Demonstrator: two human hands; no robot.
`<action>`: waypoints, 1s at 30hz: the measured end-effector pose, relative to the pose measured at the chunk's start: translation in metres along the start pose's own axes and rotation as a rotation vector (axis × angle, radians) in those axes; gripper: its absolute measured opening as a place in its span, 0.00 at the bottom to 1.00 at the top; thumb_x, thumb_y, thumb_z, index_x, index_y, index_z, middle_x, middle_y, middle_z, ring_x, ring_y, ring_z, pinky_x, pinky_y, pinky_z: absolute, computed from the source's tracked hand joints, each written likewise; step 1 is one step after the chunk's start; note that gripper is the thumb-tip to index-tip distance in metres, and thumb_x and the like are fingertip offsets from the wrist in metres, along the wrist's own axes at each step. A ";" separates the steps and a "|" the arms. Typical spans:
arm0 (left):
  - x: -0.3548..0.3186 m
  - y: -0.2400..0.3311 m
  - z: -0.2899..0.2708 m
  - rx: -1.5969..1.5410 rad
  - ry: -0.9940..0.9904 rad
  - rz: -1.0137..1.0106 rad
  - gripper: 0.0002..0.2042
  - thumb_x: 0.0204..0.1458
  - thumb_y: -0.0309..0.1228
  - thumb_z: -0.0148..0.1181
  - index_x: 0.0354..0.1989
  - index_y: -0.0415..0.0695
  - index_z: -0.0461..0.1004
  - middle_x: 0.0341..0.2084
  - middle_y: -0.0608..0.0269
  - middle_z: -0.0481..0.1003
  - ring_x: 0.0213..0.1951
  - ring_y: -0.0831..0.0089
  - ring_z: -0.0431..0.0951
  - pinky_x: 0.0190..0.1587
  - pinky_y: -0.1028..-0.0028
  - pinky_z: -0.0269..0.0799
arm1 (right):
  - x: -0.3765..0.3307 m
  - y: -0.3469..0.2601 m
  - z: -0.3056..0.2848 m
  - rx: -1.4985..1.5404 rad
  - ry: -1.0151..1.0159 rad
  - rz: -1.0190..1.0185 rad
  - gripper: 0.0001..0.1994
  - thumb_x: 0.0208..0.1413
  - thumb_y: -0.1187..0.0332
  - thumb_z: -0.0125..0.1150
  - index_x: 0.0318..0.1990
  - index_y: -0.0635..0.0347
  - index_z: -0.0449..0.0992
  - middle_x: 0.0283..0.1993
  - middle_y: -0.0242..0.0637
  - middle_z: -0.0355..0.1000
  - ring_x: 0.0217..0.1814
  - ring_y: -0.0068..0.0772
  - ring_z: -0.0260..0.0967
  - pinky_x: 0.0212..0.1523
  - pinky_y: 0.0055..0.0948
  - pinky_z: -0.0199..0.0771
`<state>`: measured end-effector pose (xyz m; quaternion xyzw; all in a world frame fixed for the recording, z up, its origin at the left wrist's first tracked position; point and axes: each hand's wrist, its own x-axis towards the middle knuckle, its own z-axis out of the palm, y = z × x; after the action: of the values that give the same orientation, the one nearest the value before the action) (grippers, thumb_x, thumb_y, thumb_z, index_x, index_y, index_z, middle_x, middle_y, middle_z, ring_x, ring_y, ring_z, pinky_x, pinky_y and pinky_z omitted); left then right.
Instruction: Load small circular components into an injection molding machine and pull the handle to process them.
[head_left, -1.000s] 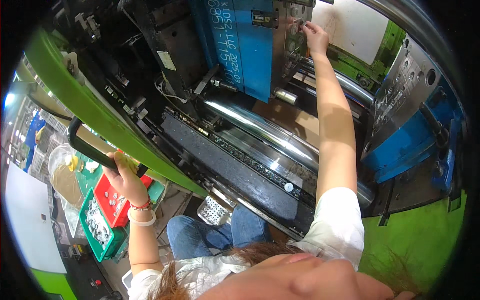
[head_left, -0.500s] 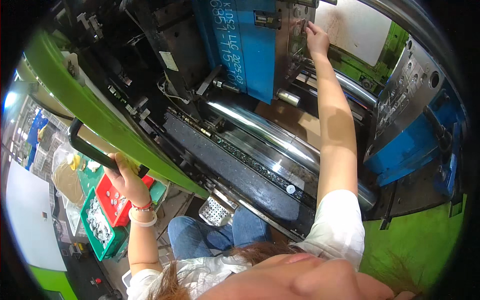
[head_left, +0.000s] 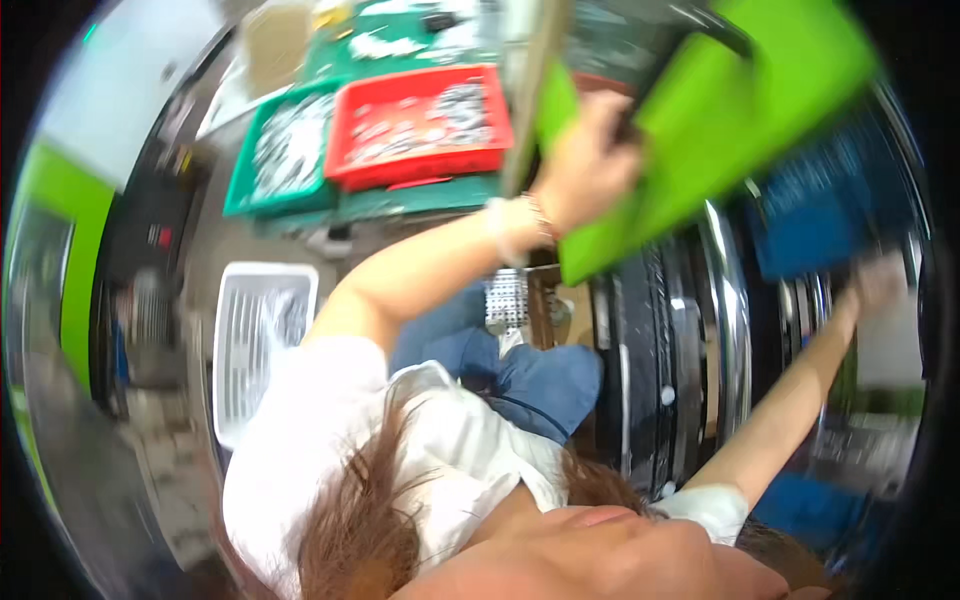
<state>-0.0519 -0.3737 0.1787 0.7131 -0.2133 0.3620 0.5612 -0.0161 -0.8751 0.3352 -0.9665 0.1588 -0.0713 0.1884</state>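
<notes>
Nearest are the person's jeans [head_left: 555, 385], with a white basket [head_left: 222, 350] off to the left, something pale and hard to make out lying in it.

Above the lap, the left hand [head_left: 590, 165] is wrapped round the black handle [head_left: 660, 75] of the green door [head_left: 760, 110], fingers curled in a firm-looking grip, though motion blurs them. Just right of the door's lower end runs a dark ledge [head_left: 640, 370] with a small white disc [head_left: 668, 396] on it, and beside that a shiny bar [head_left: 728, 300].

Farther off, the right arm stretches over the bars, so that the right hand [head_left: 880, 283] is near the blue mould [head_left: 810, 235], on its right. That hand is too blurred for me to tell whether it is spread, pressed together or pinching anything.

Beyond the left arm, the red tray [head_left: 350, 178] and green tray [head_left: 265, 207] stand side by side on the green counter [head_left: 380, 208], both bearing small pale pieces.

The step in hand looks like a reach into the machine — one hand minding the door, the other inside. The next move calls for drawing the right arm clear before the door is shut.
</notes>
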 end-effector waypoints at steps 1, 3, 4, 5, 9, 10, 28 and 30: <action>-0.007 -0.004 -0.003 -0.100 -0.074 -0.022 0.21 0.47 0.28 0.57 0.51 0.36 0.64 0.40 0.44 0.70 0.43 0.51 0.72 0.46 0.63 0.68 | -0.015 0.009 0.023 0.093 0.311 -0.086 0.20 0.57 0.64 0.49 0.54 0.67 0.67 0.51 0.43 0.70 0.50 0.38 0.68 0.46 0.32 0.69; -0.031 -0.011 -0.025 -0.206 -0.161 0.037 0.23 0.50 0.31 0.60 0.55 0.40 0.63 0.45 0.49 0.68 0.50 0.58 0.70 0.53 0.67 0.64 | -0.047 0.042 0.075 0.305 0.954 -0.207 0.19 0.53 0.69 0.54 0.52 0.71 0.68 0.50 0.47 0.71 0.51 0.39 0.69 0.49 0.32 0.70; -0.042 -0.028 -0.048 -0.096 -0.136 0.049 0.23 0.50 0.31 0.60 0.54 0.40 0.64 0.46 0.49 0.67 0.50 0.57 0.69 0.55 0.66 0.63 | -0.057 0.051 0.094 0.433 1.264 -0.265 0.19 0.51 0.72 0.57 0.51 0.73 0.69 0.49 0.50 0.72 0.51 0.40 0.70 0.51 0.32 0.70; -0.055 -0.052 -0.071 0.012 -0.119 0.060 0.22 0.50 0.31 0.60 0.54 0.41 0.64 0.47 0.48 0.67 0.51 0.56 0.69 0.56 0.66 0.62 | -0.078 0.068 0.099 0.412 1.079 -0.164 0.21 0.50 0.73 0.55 0.52 0.76 0.67 0.50 0.52 0.71 0.50 0.42 0.70 0.53 0.34 0.69; -0.065 -0.210 -0.200 0.385 -0.031 -0.023 0.10 0.50 0.29 0.56 0.39 0.38 0.73 0.37 0.51 0.73 0.44 0.55 0.73 0.49 0.64 0.68 | -0.216 -0.056 0.173 0.510 0.958 -0.160 0.19 0.58 0.74 0.49 0.56 0.71 0.63 0.57 0.48 0.66 0.59 0.41 0.64 0.59 0.36 0.65; -0.057 -0.236 -0.226 0.505 -0.107 -0.272 0.10 0.48 0.31 0.55 0.36 0.40 0.75 0.38 0.49 0.73 0.43 0.52 0.73 0.47 0.61 0.69 | -0.246 -0.049 0.186 0.457 0.911 -0.118 0.18 0.60 0.74 0.48 0.57 0.69 0.64 0.57 0.45 0.67 0.59 0.40 0.64 0.58 0.34 0.66; -0.016 -0.238 -0.271 -0.145 -0.191 -0.578 0.14 0.55 0.28 0.54 0.50 0.40 0.68 0.45 0.55 0.75 0.44 0.65 0.78 0.45 0.69 0.74 | -0.344 -0.205 0.268 0.824 0.315 -0.086 0.09 0.60 0.75 0.48 0.46 0.65 0.72 0.46 0.38 0.72 0.45 0.26 0.69 0.48 0.24 0.70; -0.018 -0.148 -0.253 -0.632 -0.333 -0.516 0.16 0.56 0.26 0.54 0.53 0.39 0.65 0.51 0.58 0.70 0.47 0.69 0.75 0.48 0.71 0.73 | -0.340 -0.249 0.285 0.928 0.065 -0.342 0.09 0.60 0.76 0.50 0.46 0.65 0.72 0.45 0.38 0.72 0.48 0.28 0.69 0.49 0.28 0.72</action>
<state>-0.0287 -0.0930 0.0969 0.5848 -0.2160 0.0072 0.7818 -0.2094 -0.4448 0.1429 -0.7901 -0.0448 -0.1947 0.5795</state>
